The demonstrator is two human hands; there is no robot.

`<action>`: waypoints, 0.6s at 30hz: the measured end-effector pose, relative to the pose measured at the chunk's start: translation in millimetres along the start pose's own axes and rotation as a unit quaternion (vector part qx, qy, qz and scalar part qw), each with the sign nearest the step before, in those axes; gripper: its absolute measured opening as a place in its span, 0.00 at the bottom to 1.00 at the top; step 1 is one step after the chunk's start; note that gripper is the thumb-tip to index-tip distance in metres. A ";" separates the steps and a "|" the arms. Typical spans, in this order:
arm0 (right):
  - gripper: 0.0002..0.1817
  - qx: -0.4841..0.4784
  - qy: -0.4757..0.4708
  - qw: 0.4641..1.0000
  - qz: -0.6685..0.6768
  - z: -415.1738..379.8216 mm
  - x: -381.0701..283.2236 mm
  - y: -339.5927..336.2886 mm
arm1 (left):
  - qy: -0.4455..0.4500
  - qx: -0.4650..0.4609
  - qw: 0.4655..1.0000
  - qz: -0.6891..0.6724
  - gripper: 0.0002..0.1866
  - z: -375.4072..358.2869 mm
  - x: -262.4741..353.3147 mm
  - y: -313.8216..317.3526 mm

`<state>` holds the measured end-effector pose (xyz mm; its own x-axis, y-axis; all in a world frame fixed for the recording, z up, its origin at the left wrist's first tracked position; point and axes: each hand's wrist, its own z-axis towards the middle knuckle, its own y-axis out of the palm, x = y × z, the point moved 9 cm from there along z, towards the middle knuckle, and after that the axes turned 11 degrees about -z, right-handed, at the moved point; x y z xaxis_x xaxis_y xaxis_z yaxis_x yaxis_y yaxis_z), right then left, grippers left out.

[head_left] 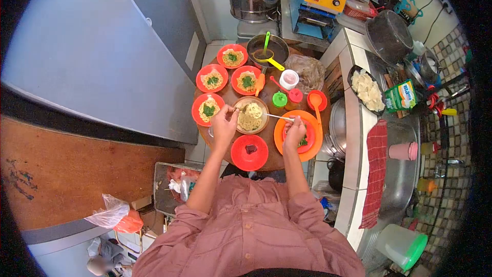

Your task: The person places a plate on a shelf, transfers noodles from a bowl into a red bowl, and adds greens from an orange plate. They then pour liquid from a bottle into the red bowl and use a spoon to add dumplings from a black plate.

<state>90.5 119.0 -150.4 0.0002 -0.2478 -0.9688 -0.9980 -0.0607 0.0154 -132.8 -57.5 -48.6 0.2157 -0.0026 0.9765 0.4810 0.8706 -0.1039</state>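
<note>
Noodles fill a tan bowl at the middle of the round table. My right hand is closed on a thin metal utensil, whose tip is buried in a lump of noodles, so its kind is hidden. My left hand is pinched at the bowl's left rim, with a shiny handle end showing below it. Just in front stands a red bowl with a little dark liquid. Under my right hand, a red bowl with greens sits on an orange plate.
Several red bowls of noodles with greens line the table's left and back. A pan with strainers, a white tub and an orange ladle stand beyond. The tiled counter and sink are on the right.
</note>
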 end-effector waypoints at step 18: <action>0.17 -0.057 -0.102 0.990 0.081 -22.5 -120.7 13.4 | 0.086 -0.011 0.996 0.018 0.06 8.1 128.6 -23.3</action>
<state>78.5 126.4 -27.7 -0.1830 -0.0645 -0.9810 -0.9704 -0.1483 0.1908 -123.1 -74.2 80.8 0.3742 -0.0574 0.9256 0.4884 0.8607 -0.1440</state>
